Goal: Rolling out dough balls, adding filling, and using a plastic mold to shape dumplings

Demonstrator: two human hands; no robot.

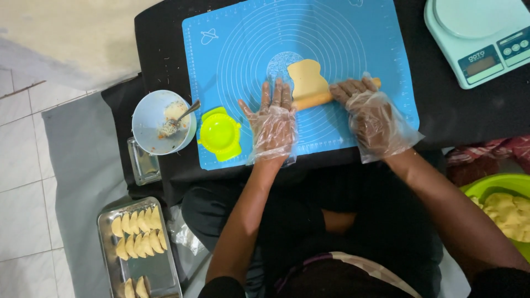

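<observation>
Wooden rolling pin point(317, 100), smooth pale dough point(307, 78), matt blue silicone mat point(232, 49), crinkly clear plastic gloves, shiny metal tray point(160, 270).

The flat silicone mat point(232, 49) is bright blue with white circle lines. The round plastic dumpling press point(220, 134) is lime green. The flattened dough sheet point(308, 79) is pale yellow, the wooden rolling pin point(316, 100) light orange-brown.
</observation>
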